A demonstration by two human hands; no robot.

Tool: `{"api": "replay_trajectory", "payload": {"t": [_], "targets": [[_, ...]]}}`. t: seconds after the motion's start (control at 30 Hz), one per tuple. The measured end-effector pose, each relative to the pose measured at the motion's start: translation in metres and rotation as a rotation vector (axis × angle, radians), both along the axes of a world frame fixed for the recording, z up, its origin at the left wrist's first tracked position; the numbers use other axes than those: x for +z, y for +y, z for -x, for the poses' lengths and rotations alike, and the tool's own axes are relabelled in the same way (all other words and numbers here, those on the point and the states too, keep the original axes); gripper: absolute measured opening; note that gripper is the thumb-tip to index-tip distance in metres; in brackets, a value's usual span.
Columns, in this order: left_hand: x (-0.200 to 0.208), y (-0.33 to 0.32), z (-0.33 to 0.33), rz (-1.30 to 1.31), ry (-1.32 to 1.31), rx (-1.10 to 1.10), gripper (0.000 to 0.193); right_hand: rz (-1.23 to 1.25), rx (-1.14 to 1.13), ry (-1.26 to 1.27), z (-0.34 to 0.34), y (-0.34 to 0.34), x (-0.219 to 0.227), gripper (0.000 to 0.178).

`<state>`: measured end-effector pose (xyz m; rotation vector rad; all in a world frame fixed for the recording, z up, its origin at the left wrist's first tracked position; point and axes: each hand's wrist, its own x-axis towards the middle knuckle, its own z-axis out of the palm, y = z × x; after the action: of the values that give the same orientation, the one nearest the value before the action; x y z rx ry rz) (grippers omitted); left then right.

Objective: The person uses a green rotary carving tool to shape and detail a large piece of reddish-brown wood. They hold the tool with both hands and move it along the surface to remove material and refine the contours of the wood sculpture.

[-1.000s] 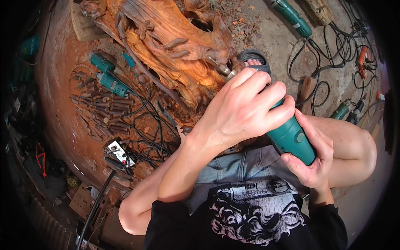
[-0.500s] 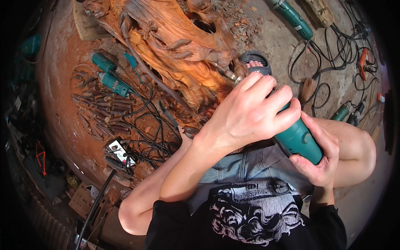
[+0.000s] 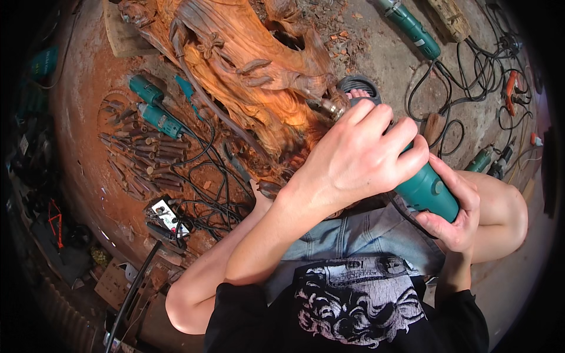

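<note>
A green die grinder (image 3: 428, 194) lies slantwise across the front of me, held in both hands. My left hand (image 3: 368, 147) is closed round its front part, just behind the metal collet (image 3: 333, 108). At the rear end, my right hand (image 3: 456, 217) grips the green body, with thumb and fingers on opposite sides. The collet points at the large orange-brown wood carving (image 3: 235, 65), whose surface has flowing grooves and small raised shapes. The bit's tip is close to the carving's right lower side; I cannot tell whether it touches.
Two green power tools (image 3: 158, 117) lie left of the carving beside several carving chisels (image 3: 147, 156). A power strip (image 3: 169, 216) sits among tangled black cables. Another green grinder (image 3: 414, 30), more cables and orange-handled pliers (image 3: 511, 93) lie at the right. My sandalled foot (image 3: 359, 88) is beside the carving.
Both hands and the grinder have shifted slightly to the right. The collet shows a little more beyond my left hand. The carving stays in place.
</note>
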<state>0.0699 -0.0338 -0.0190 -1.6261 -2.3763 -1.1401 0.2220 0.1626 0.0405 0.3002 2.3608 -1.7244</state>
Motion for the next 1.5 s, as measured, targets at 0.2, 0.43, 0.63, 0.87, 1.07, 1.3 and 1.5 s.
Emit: {"api": "replay_trajectory", "payload": {"t": [0.2,0.43,0.63,0.87,1.07,1.3,1.5], "targets": [[-0.003,-0.001,-0.002,0.005,-0.016,0.006,0.025,0.001,0.015,-0.023,0.0,0.001,-0.001,0.082],[-0.003,0.005,0.006,-0.007,-0.002,0.002,0.025,-0.01,-0.063,-0.058,0.004,-0.004,0.004,0.084],[0.005,-0.004,-0.002,-0.06,-0.06,0.01,0.025,-0.133,0.113,0.028,0.007,-0.002,0.021,0.084],[-0.003,-0.019,-0.005,-0.144,-0.019,-0.04,0.027,-0.231,0.108,0.111,-0.006,-0.03,0.019,0.07],[-0.01,-0.031,0.004,-0.175,-0.035,-0.039,0.034,-0.283,0.075,0.136,0.008,-0.056,0.024,0.069],[-0.017,-0.031,0.007,-0.227,-0.033,0.035,0.028,-0.283,0.11,0.132,0.013,-0.059,0.02,0.072],[-0.022,-0.031,0.009,-0.237,-0.01,0.058,0.028,-0.27,0.093,0.144,0.017,-0.065,0.019,0.07]]}}
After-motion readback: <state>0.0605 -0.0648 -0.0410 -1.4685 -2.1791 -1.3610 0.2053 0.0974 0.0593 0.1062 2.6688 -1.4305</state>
